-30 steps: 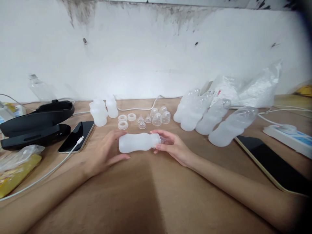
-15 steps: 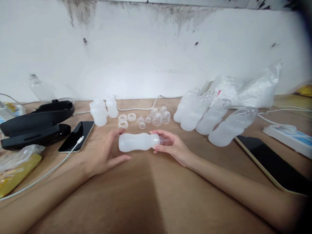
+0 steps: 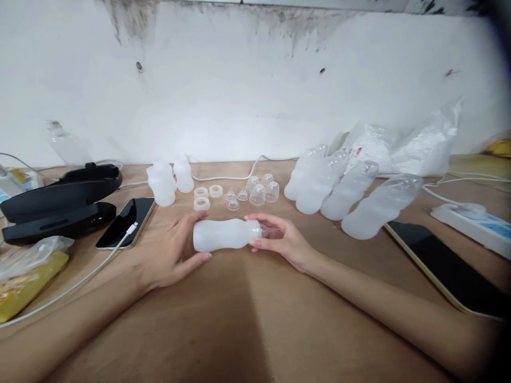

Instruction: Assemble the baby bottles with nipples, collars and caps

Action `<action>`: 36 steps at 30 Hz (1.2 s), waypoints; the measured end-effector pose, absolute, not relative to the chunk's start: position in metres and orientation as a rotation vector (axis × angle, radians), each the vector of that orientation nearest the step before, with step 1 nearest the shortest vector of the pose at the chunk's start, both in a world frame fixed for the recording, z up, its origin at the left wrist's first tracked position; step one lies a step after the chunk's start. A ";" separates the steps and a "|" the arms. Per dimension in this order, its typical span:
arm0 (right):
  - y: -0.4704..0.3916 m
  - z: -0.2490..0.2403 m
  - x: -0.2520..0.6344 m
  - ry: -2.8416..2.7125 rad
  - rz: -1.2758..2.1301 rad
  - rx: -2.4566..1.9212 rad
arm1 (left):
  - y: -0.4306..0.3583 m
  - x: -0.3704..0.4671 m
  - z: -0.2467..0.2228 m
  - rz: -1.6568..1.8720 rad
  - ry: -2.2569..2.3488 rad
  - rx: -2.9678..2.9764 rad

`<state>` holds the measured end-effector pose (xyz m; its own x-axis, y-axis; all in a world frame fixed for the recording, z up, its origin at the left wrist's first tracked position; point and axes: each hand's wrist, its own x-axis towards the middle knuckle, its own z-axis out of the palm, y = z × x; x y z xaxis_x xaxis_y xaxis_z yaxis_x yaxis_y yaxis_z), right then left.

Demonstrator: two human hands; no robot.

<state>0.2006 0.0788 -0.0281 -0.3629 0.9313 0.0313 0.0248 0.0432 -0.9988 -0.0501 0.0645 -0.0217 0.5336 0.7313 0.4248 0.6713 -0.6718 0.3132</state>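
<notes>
A frosted white baby bottle (image 3: 221,235) lies sideways above the table, its base to the left and its clear nipple to the right. My right hand (image 3: 281,236) grips it at the collar, thumb in front and fingers behind. My left hand (image 3: 178,250) curves around the base end, thumb and fingers spread apart, with a gap visible between palm and bottle. Just beyond the bottle lie several collar rings (image 3: 202,203), small clear nipples (image 3: 232,198) and clear dome caps (image 3: 257,194).
Bottles without tops (image 3: 163,183) stand at the back left; several capped bottles (image 3: 359,213) stand at the right. Phones lie left (image 3: 125,223) and right (image 3: 443,266). A black case (image 3: 59,199), a yellow packet (image 3: 32,276), a power strip (image 3: 475,221) and plastic bags (image 3: 403,146) flank them.
The bottle's base end has shifted slightly left and toward me. My left thumb has drawn back a little to the left. My right hand keeps its grip on the collar.
</notes>
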 end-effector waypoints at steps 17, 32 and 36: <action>0.079 -0.028 0.197 -1.312 1.662 -0.931 | 0.060 -0.051 -0.028 0.956 0.984 3.152; 0.076 -0.026 0.197 -1.302 1.642 -0.962 | 0.058 -0.047 -0.016 0.763 1.119 2.956; 0.075 -0.022 0.198 -1.279 1.671 -0.981 | 0.058 -0.047 -0.017 0.787 1.045 3.165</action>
<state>0.1980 0.0753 -0.0220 -0.3818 0.9179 -0.1084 -0.1349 -0.1714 -0.9759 -0.0473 0.0585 -0.0174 0.7138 0.4887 0.5017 0.6171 -0.7776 -0.1205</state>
